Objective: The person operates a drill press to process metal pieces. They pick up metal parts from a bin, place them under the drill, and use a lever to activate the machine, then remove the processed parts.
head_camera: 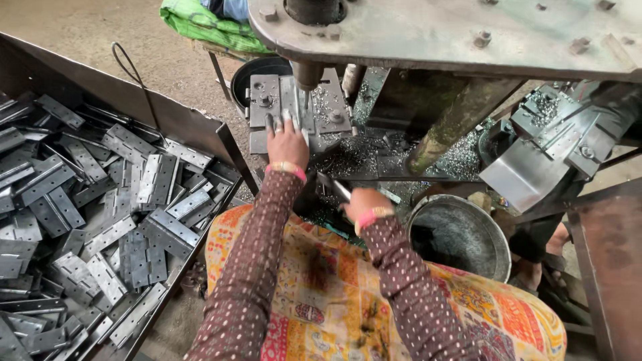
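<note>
Fingers [279, 124] of the left hand [287, 144] were spread flat, pressing a grey metal hinge plate [291, 100] onto the press bed [267, 100], right under the punch tip [305, 93]. Nothing gripped, just held down. Right hand [361, 204] was closed around a dark lever handle [333, 187] at the near edge of the machine; its fingers were curled under, so how tight they were, cannot tell.

Largest first: machine's heavy steel top plate [435, 30] ran across the upper frame, bolts showing. Left of it, a big metal bin [194, 127] was heaped with grey hinge leaves [100, 214], lying every which way up to its right wall. A round metal pan [461, 234] sat on the floor just right of the right hand, with grey swarf inside. A second dark pan [257, 70] was behind the press bed, partly hidden. Metal chips [354, 154] littered the bed between the two hands. Folded sheet piece [528, 170] lay at the machine's right edge. Pink bangles were on both wrists; patterned cloth [321, 281] covered the lap.
</note>
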